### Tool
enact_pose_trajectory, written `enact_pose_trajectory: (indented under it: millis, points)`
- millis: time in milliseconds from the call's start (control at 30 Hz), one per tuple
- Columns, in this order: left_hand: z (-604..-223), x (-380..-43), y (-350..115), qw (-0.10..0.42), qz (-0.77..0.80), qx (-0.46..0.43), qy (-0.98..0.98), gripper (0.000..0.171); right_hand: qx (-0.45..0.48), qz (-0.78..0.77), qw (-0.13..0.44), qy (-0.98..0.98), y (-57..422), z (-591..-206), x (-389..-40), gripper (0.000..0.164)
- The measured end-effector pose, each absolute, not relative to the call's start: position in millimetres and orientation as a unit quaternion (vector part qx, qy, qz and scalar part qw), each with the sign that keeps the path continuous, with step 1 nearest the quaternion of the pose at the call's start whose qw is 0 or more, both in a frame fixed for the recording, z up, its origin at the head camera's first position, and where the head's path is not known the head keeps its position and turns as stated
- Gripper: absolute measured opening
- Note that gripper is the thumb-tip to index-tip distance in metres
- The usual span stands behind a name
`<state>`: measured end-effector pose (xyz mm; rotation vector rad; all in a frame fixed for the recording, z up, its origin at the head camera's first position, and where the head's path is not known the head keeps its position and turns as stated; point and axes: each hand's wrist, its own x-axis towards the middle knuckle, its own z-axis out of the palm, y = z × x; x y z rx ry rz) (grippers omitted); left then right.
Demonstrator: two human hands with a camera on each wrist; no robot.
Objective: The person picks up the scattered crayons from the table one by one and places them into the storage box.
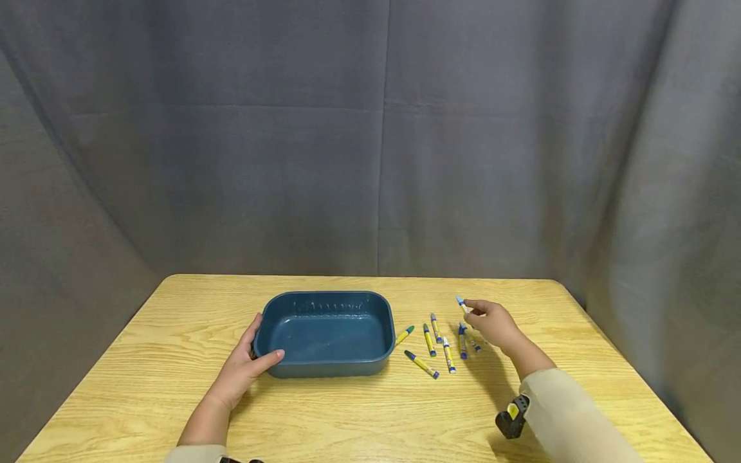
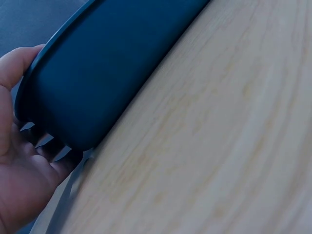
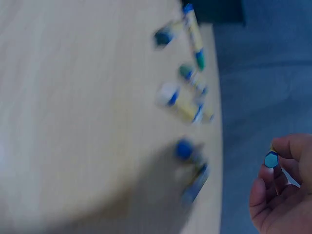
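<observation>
A dark teal plastic tray (image 1: 327, 370) rests on the wooden table. At its left end my left hand (image 1: 243, 363) grips it, the thumb over the rim and the other fingers against the outer wall. In the left wrist view, those fingers of the left hand (image 2: 29, 170) curl at the tray's (image 2: 92, 83) corner. My right hand (image 1: 492, 325) is raised above the table on the right, pinching a light blue crayon (image 1: 462, 304) between thumb and fingertips. The right wrist view shows this crayon (image 3: 271, 159) end-on, with its light blue end facing the camera.
Several crayons in yellow wrappers lie between the tray and my right hand, among them a green one (image 1: 429, 341), a white one (image 1: 449, 357) and a blue one (image 1: 462, 344). Another green crayon (image 1: 405, 335) lies right by the tray's right side. Grey curtains (image 1: 382, 161) hang behind the table (image 1: 347, 424).
</observation>
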<state>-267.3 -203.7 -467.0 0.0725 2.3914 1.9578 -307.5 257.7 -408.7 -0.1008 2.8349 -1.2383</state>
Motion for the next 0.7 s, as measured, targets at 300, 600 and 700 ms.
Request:
enact_pose_trajectory:
  millis: [300,600,700]
  points:
    - [-466.3,-265.7,-203.5,0.022,0.634,0.028,0.772,0.096,-0.073,-0.454,0.042,0.887,193.4,-390.0,-324.0,0.047]
    - [-466.4,-265.2,-202.4,0.021,0.643,0.035,0.765,0.097,-0.104,-0.477,0.049,0.871,134.5,-388.5,-330.0,0.043]
    - [-466.1,-265.5,-201.9,0.02,0.643,0.034,0.765,0.096,-0.105,-0.489,0.054,0.864,116.8,-390.9,-331.2,0.042]
